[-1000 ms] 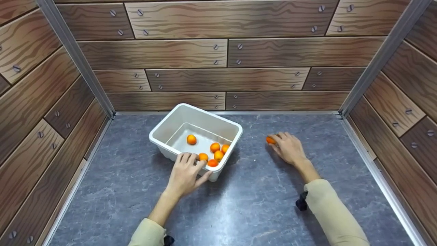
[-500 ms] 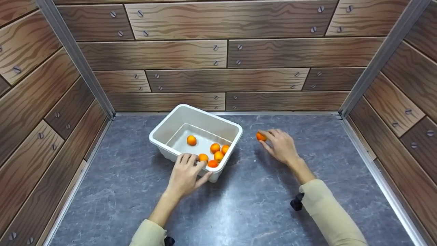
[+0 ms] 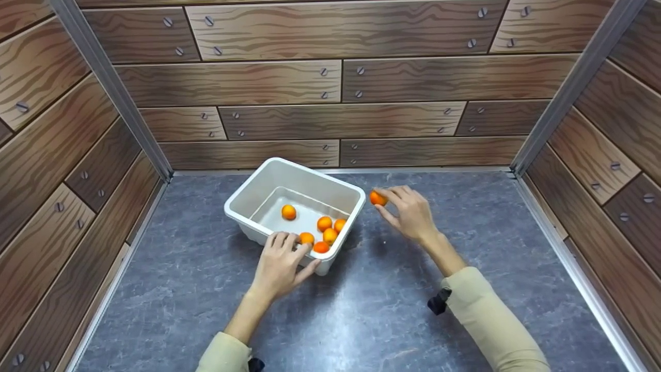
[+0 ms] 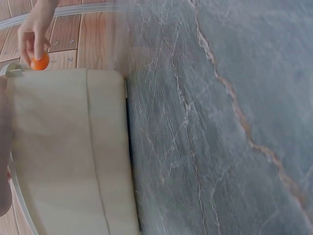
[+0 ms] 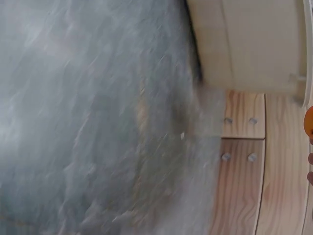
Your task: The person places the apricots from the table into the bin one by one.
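A white plastic bin (image 3: 248,223) stands on the grey surface, turned at an angle. My left hand (image 3: 279,263) grips its near rim, fingers curled over the edge and thumb on the outer side. To the right of the bin, my right hand (image 3: 410,212) pinches a small orange (image 3: 378,197) between thumb and fingertips, held up close to the right rim. In the left wrist view that orange (image 4: 40,61) shows beyond the bin's wall (image 4: 54,137). Inside the bin, one orange (image 3: 288,212) lies apart, while several others (image 3: 330,236) cluster in the near right corner.
Wood-patterned panels (image 3: 289,82) wall in the back and both sides. Metal strips (image 3: 439,169) run along the foot of the walls. The grey marbled surface (image 3: 206,310) extends in front of and around the bin.
My right hand has carried its orange leftward and up from the surface toward the bin's right rim. My left hand and the bin have stayed in place.
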Demonstrator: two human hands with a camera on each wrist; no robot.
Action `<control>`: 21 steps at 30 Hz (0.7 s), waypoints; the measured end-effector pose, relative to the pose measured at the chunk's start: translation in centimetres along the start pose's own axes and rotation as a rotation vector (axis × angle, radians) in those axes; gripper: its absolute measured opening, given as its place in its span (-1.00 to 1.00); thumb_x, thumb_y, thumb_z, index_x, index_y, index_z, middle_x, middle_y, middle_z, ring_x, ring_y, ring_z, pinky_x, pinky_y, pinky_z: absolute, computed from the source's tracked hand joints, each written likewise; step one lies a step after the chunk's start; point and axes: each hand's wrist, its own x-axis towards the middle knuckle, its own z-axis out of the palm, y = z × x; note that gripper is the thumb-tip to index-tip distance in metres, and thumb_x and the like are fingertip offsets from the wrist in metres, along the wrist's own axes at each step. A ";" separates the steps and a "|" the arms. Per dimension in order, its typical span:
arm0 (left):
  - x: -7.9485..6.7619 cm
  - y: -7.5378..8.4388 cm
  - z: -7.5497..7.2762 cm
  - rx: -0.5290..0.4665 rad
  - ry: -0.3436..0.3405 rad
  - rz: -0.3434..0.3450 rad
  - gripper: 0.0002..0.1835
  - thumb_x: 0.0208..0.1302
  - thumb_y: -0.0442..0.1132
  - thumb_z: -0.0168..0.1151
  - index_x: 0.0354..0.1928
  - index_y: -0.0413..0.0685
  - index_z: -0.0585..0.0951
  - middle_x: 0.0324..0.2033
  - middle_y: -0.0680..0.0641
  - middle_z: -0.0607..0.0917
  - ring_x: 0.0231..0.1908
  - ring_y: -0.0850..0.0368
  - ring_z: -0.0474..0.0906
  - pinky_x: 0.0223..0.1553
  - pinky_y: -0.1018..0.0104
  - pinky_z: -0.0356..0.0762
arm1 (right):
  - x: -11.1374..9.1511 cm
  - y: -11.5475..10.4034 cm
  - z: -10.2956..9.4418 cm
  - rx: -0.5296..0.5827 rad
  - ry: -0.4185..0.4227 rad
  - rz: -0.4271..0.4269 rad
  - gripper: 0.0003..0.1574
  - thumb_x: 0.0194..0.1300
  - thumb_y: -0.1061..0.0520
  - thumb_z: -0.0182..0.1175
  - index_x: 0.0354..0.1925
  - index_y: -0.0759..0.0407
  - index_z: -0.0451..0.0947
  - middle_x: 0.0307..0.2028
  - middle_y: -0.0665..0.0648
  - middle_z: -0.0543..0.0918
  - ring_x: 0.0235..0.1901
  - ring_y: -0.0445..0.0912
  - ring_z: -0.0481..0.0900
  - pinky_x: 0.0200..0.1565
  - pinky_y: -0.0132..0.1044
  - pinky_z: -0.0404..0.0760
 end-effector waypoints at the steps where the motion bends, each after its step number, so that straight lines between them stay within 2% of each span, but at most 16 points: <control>1: 0.0 0.0 0.0 0.003 0.005 0.002 -0.60 0.38 0.29 0.20 -0.16 0.14 0.67 -0.23 -0.03 0.64 -0.18 -0.03 0.53 0.01 0.02 0.51 | 0.3 -0.3 0.0 0.006 0.003 -0.006 -0.52 0.24 -0.01 0.50 0.12 0.07 0.74 -0.15 0.14 0.82 -0.18 0.07 0.75 -0.14 -0.03 0.75; 9: -0.1 0.0 0.1 0.014 0.026 0.010 -0.60 0.39 0.28 0.18 -0.19 0.13 0.65 -0.24 -0.03 0.63 -0.19 -0.04 0.52 0.00 0.01 0.52 | 2.1 -2.9 0.2 0.053 0.005 -0.018 -0.51 0.26 -0.03 0.49 0.13 0.07 0.73 -0.14 0.14 0.82 -0.18 0.05 0.75 -0.10 -0.06 0.76; 16: -0.1 0.0 0.1 0.012 0.026 0.005 -0.60 0.37 0.28 0.19 -0.17 0.13 0.66 -0.23 -0.03 0.63 -0.18 -0.04 0.52 0.00 0.02 0.50 | 2.8 -4.7 1.1 0.163 -0.056 -0.028 -0.51 0.29 -0.05 0.46 0.13 0.09 0.72 -0.14 0.13 0.82 -0.15 0.03 0.76 -0.05 -0.08 0.77; 21: -0.1 -0.1 0.1 0.007 0.014 0.002 -0.62 0.36 0.26 0.23 -0.16 0.12 0.66 -0.22 -0.04 0.65 -0.17 -0.05 0.53 0.01 0.02 0.50 | 3.3 -5.7 1.8 0.179 -0.116 -0.042 -0.52 0.31 -0.05 0.44 0.14 0.09 0.71 -0.09 0.13 0.83 -0.13 0.02 0.77 0.01 -0.09 0.76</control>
